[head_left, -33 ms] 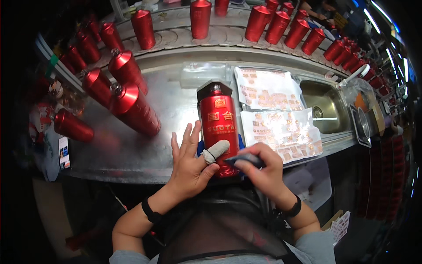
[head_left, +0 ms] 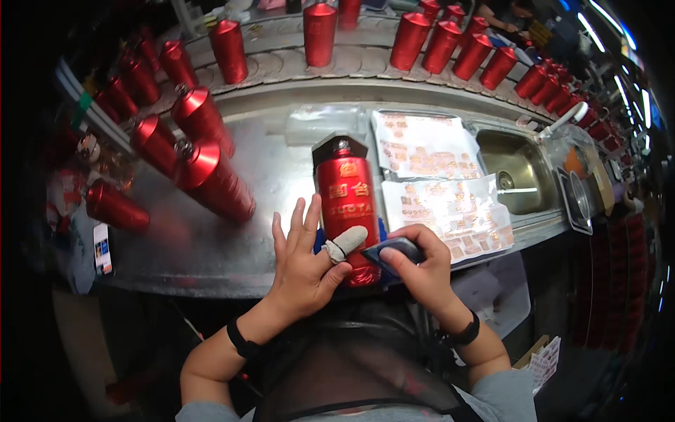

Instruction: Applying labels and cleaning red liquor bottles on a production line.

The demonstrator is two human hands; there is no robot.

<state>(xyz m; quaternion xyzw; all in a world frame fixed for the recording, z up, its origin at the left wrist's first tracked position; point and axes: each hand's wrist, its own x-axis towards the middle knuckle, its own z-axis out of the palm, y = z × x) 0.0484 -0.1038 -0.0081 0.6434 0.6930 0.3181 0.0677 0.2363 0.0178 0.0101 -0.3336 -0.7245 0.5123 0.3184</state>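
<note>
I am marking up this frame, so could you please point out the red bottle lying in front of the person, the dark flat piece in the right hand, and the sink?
Red bottle (head_left: 346,200), head view, on its gold-printed body.
Dark flat piece (head_left: 394,249), head view, on its top face.
Sink (head_left: 510,169), head view, on its basin floor.

Left hand (head_left: 304,264): palm down, fingers spread and extended forward, thumb angled right, thumb tip wrapped in white fabric cot. Black band on left wrist; forearm bare, entering from lower left, elbow bent. Right hand (head_left: 420,266): fingers curled inward, knuckles up, thumb tucked beneath, pinching closed. Black band on right wrist; forearm enters from lower right, grey sleeve at elbow. Hands close together, thumbs nearly meeting.
</note>
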